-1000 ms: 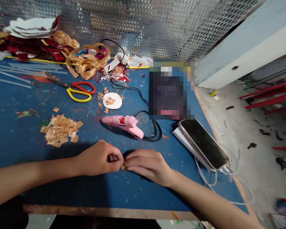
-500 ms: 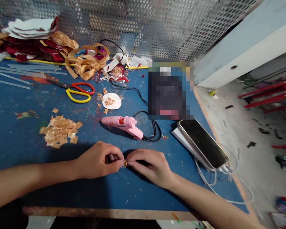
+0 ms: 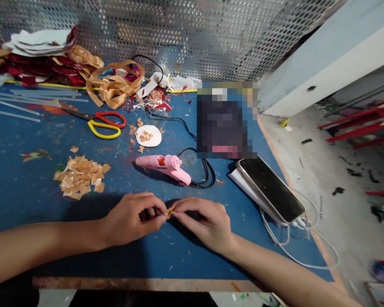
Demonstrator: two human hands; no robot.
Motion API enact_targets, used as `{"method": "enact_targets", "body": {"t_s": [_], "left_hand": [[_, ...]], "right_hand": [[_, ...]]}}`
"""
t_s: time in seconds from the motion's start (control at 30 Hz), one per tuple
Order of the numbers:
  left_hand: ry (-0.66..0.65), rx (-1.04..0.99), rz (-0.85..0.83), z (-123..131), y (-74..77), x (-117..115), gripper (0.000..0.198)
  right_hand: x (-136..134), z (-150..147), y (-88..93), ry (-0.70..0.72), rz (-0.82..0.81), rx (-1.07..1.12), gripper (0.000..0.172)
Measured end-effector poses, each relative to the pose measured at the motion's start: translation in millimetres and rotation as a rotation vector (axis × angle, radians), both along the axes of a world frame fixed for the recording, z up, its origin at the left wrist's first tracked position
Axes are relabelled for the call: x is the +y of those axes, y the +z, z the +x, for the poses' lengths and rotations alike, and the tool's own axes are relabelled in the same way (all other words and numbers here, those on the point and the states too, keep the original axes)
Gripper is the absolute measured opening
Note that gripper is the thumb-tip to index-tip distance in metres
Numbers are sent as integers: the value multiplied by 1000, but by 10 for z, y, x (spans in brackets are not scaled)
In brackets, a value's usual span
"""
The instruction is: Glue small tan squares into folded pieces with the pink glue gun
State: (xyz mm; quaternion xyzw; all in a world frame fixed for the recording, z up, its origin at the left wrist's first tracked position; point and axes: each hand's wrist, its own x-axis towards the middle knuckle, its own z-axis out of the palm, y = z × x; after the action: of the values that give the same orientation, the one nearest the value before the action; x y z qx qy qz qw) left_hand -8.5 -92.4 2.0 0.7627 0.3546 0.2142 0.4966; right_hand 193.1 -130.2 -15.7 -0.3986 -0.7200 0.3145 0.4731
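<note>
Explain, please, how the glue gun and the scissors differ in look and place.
Colour: the glue gun is mostly pink, while the scissors have dark blades, one red and one yellow handle.
Cord: a black cord runs from the glue gun; the scissors have none.
Place: the glue gun lies nearer to the left hand and right hand than the scissors.
Both rest on the blue table.

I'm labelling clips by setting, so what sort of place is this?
Probably a small craft workshop: a pink glue gun, scissors and a pile of small tan pieces lie on a stained blue table.
</note>
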Motion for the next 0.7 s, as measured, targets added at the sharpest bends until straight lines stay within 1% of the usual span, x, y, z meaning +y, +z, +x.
{"method": "enact_targets", "body": {"t_s": [0.13,0.27,0.43,0.57,0.7], "left_hand": [[-1,-3,29,-3,-1,0,8],[3,-8,41,-10,-5,-3,9],[17,6,59,-16,3,-6,10],[14,7,75,-14,7,-5,9],[19,-3,88,-11,14,0,9]], "right_hand": [[4,-3,-4,4,11,-8,10],[0,-14,19,-23,5,-33,9],[-20,-27,-1,-18,-21,-28,12],[-26,-30,-34,-43,-9,-48,7],[-30,-34,-29,-47,-12,-52,4]]}}
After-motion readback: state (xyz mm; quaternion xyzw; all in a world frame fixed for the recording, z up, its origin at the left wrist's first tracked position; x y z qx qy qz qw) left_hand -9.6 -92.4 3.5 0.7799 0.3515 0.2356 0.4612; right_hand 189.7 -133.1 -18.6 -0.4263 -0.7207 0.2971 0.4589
